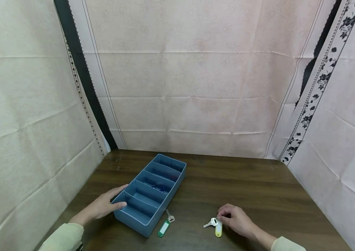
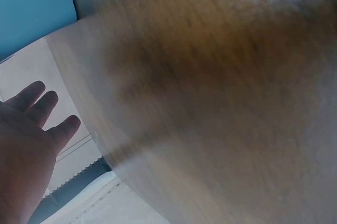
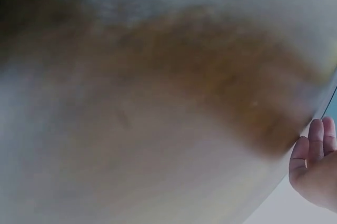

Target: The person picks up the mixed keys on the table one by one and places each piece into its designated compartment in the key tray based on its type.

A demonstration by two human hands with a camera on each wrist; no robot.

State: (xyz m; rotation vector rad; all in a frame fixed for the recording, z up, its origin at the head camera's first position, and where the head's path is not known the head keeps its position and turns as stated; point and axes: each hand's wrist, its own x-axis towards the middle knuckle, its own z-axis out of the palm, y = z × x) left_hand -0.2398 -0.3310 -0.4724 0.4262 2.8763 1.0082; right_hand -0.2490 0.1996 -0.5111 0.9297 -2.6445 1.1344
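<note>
A long blue tray (image 1: 133,226) with compartments stands at a slant on the table. My left hand (image 1: 103,205) rests at its near left end, thumb over the rim and fingers stretched along the outer side. In the left wrist view, three spread fingers of that hand (image 2: 37,129) show. My right hand (image 1: 235,219) pinches a key tag (image 1: 218,229), yellow, at its top end, where a silver key (image 1: 210,222) hangs on. Near the tray's right side lies a green key tag (image 1: 163,229) with another key (image 1: 170,218). The right wrist view shows only curled fingertips (image 3: 316,142).
A small dark blue item (image 1: 159,188) lies in the tray's middle compartment. The brown wooden table (image 1: 252,184) is bordered by pale cloth hangings (image 1: 196,87) at the back and both sides. Both wrist views are largely blurred.
</note>
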